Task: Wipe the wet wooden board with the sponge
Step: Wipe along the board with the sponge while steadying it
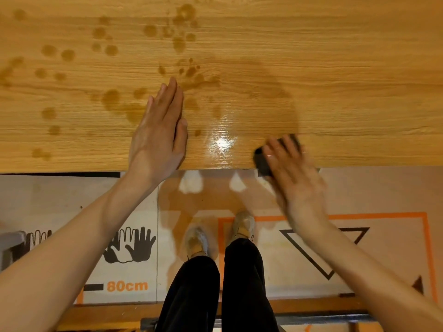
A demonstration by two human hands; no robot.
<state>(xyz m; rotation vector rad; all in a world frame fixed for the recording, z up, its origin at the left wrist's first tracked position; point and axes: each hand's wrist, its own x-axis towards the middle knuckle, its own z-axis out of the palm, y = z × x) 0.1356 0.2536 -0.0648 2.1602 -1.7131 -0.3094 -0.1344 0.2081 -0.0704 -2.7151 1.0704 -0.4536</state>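
Note:
The wooden board (pixel 335 68) fills the upper half of the view, its near edge running across the middle. Dark water drops dot its left and centre, and a shiny wet smear lies near the front edge at centre. My left hand (pixel 160 130) lies flat on the board, fingers together, holding nothing. My right hand (pixel 290 168) is blurred at the board's front edge, shut on a dark sponge (pixel 262 161) that pokes out to the left of my fingers and overhangs the edge.
Below the board's edge I see the floor (pixel 383 188) with printed hand outlines, an "80cm" mark, an orange frame and a black triangle. My legs and shoes (pixel 196 240) stand at centre on a wet patch. A wooden beam (pixel 311 305) crosses low in the view.

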